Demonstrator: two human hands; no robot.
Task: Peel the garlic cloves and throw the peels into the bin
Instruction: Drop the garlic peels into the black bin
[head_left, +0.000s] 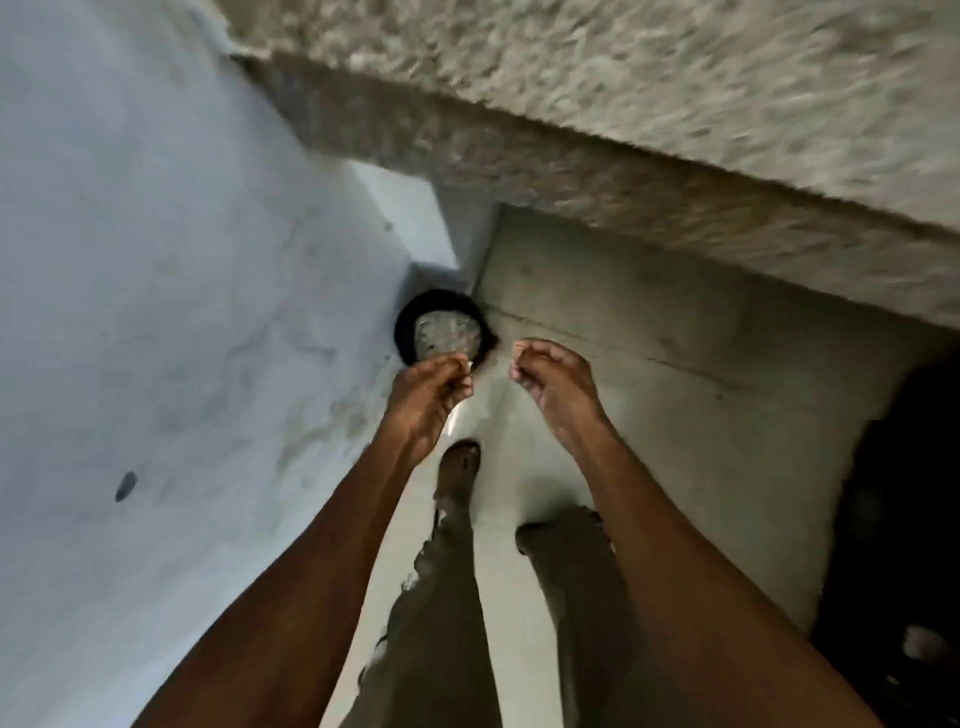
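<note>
A round black bin (404, 325) stands on the floor against the wall, with crumpled shiny plastic (445, 332) inside it. My left hand (428, 397) hovers at the bin's near rim, its fingers curled and pinching a small pale bit of garlic peel (466, 370). Just right of the bin is my right hand (553, 382), with its fingers curled toward the thumb. Nothing shows inside it. No garlic cloves are in view. The picture is blurred.
A pale blue wall (156, 260) fills the left side. A rough stone counter (623, 130) overhangs at the top right, with a grey concrete panel (675, 338) beneath it. My feet and trouser legs (447, 597) stand on the light floor. A dark area (904, 519) lies at the far right.
</note>
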